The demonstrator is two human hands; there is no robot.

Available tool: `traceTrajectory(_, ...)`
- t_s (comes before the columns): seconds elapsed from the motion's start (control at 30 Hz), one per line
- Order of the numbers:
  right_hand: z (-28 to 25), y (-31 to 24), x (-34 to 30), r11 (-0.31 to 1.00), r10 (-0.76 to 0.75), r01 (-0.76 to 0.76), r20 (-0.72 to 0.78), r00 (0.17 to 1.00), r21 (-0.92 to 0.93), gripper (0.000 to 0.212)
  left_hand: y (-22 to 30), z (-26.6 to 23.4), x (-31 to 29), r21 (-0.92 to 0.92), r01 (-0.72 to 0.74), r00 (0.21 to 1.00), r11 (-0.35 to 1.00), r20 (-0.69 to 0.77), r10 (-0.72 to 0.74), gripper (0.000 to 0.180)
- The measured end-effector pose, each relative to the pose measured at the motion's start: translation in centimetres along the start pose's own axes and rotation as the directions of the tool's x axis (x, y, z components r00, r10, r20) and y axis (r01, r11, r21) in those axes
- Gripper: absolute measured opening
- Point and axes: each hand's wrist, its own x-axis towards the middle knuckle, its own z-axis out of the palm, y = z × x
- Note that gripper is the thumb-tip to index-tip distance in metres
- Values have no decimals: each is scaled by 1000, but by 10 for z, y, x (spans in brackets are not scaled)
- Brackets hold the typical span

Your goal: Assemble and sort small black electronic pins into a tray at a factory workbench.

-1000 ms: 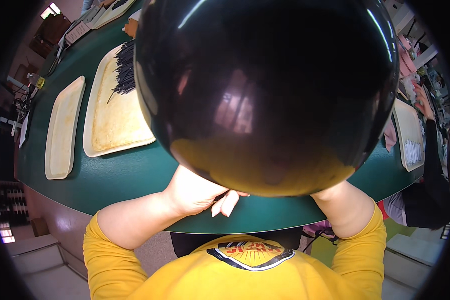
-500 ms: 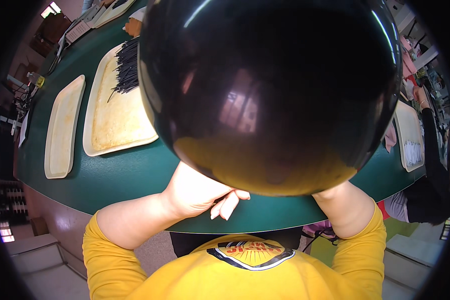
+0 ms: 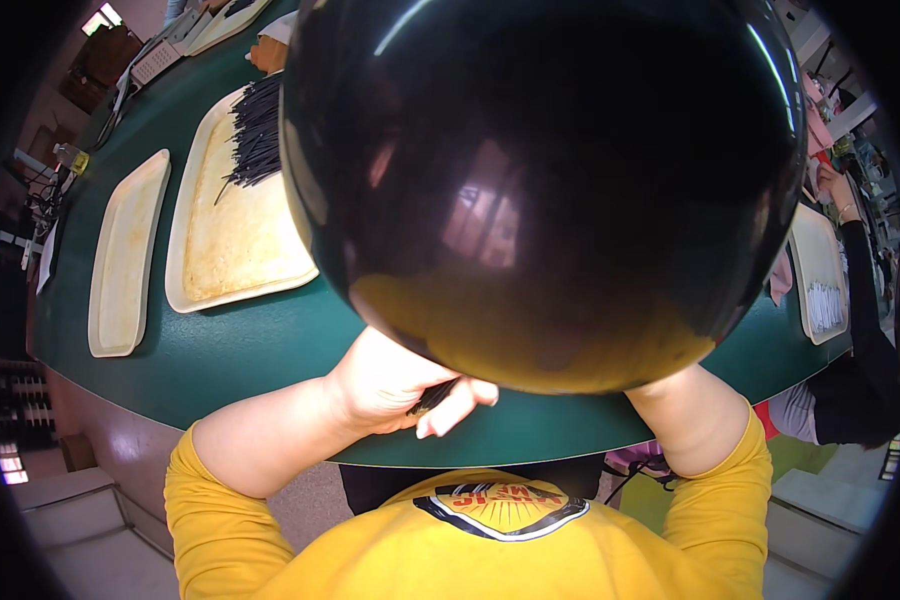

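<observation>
A large glossy black dome, seemingly a lamp shade (image 3: 560,200), fills the middle of the view and covers most of the space above my hands. My left hand (image 3: 395,380) is at its lower left edge, fingers curled. Dark thin strips (image 3: 432,396) show between the palm and the fingers. The thumb and the far side of this hand are hidden under the shade. Of my right hand (image 3: 675,385) only the wrist end shows at the lower right edge; its fingers are hidden by the shade.
Left on the green table (image 3: 210,360) lie a cream tray (image 3: 240,270) with a pile of thin black strips (image 3: 257,130) and a narrow cream tray (image 3: 125,270). At right, a tray (image 3: 815,240) holds white thin pieces (image 3: 826,307), near another person's arm (image 3: 858,260).
The curled fingers of my left hand have shifted slightly, and more of the dark strips now shows in it. At right, the other person's hand has moved a little.
</observation>
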Motion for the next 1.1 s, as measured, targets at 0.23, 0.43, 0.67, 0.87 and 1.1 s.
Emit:
traceTrajectory(0.23, -31, 32, -16, 445, -357, 354, 199, 912, -822, 15, 1, 6, 3, 202, 24, 994, 979, -108, -2, 9)
traceTrajectory(0.43, -20, 24, -16, 938, 50, 48, -268, 962, 344, 12, 0, 6, 7, 177, 4, 996, 984, -91, 13, 8)
traceTrajectory(0.67, -14, 24, -13, 934, 72, 41, -297, 952, 356, 11, 3, 0, 4, 199, 7, 998, 980, -59, 4, 11)
traceTrajectory(0.87, -22, 18, -7, 993, 93, -103, 147, 985, 62, 16, 0, -1, 0, 167, 6, 1000, 986, -10, -4, 20)
traceTrajectory(1.1, -9, 25, -15, 894, 44, 88, -280, 959, 440, 15, 6, 4, 6, 302, 147, 987, 942, 15, -159, 29)
